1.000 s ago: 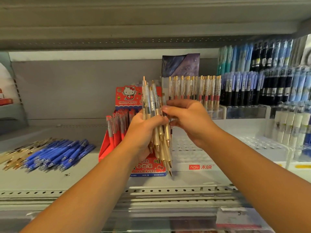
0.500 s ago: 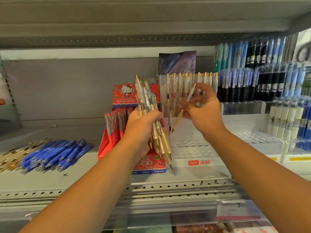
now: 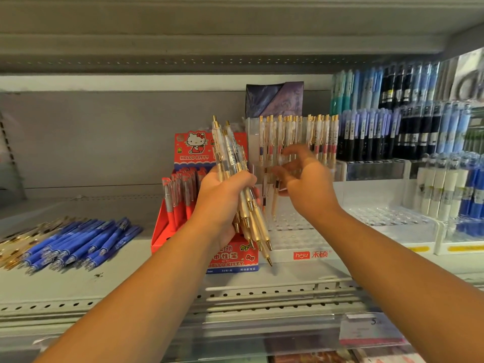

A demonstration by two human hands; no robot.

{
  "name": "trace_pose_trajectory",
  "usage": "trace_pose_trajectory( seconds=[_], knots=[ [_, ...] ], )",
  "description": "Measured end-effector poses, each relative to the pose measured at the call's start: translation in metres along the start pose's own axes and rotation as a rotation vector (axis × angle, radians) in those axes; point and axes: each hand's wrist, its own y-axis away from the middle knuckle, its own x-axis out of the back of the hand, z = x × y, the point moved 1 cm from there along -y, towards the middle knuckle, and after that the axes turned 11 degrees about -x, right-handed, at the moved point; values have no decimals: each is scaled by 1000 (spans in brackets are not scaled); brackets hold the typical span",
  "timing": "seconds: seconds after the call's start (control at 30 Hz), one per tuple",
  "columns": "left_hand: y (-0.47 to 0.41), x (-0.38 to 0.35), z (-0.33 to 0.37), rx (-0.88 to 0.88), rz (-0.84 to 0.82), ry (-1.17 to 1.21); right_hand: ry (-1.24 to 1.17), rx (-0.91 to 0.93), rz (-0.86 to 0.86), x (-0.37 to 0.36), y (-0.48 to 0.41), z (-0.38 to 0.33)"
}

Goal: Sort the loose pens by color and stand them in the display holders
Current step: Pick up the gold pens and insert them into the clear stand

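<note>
desk: what do the hands hold?

photographer: the left hand (image 3: 225, 205) grips a bundle of clear gold-tipped pens (image 3: 233, 158). its fingers are wrapped round the middle of the bundle, with the clickers up and the tips slanting down to the right. the bundle is held in front of a red hello kitty box (image 3: 195, 150).

desk: and the other hand?

photographer: the right hand (image 3: 309, 184) is raised at the clear display holder (image 3: 293, 231), just beside the bundle. it is blurred. its fingers (image 3: 290, 151) look curved and spread apart, but i cannot tell whether they pinch one of the pens there.

desk: where are the rest of the pens?

photographer: a row of matching gold pens (image 3: 298, 137) stands upright at the back of that holder. red pens (image 3: 180, 192) stand in the hello kitty box. loose blue pens (image 3: 78, 239) lie in a heap on the shelf (image 3: 131, 281) at far left, with a few gold ones (image 3: 13, 244) beside them. to the right, more holders carry dark and blue pens (image 3: 387, 132), all upright.
</note>
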Motion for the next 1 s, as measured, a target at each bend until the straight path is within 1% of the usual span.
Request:
trace_pose_trajectory(
  seconds=[0.23, 0.4, 0.53, 0.6, 0.7, 0.73, 0.77, 0.83, 0.9, 1.0],
  knots=[
    [1, -2, 1, 9, -16, 7, 66, 14, -47, -2, -1, 0],
    [1, -1, 1, 8, -26, -1, 196, -31, -155, -4, 1, 6],
    [1, -1, 0, 21, -44, 18, 278, -70, -143, -1, 2, 6],
    [1, -1, -1, 28, -57, 32, 318, -59, -120, 0, 3, 6],
    [1, -2, -1, 33, -83, 43, 403, -6, -27, 3, 7, 4],
    [2, -2, -1, 36, -92, 46, 385, 11, 5, 4, 8, 2],
    [2, -2, -1, 39, -101, 48, 318, 21, 26, 5, 11, -1],
    [2, -2, -1, 45, -117, 54, 73, 25, 16, 6, 15, -11],
    [2, -1, -1, 40, -134, 54, -156, -6, -90, 6, 20, -23],
    [3, -2, 0, 5, -187, 34, -322, -103, -293, 4, 28, -33]
  ],
)
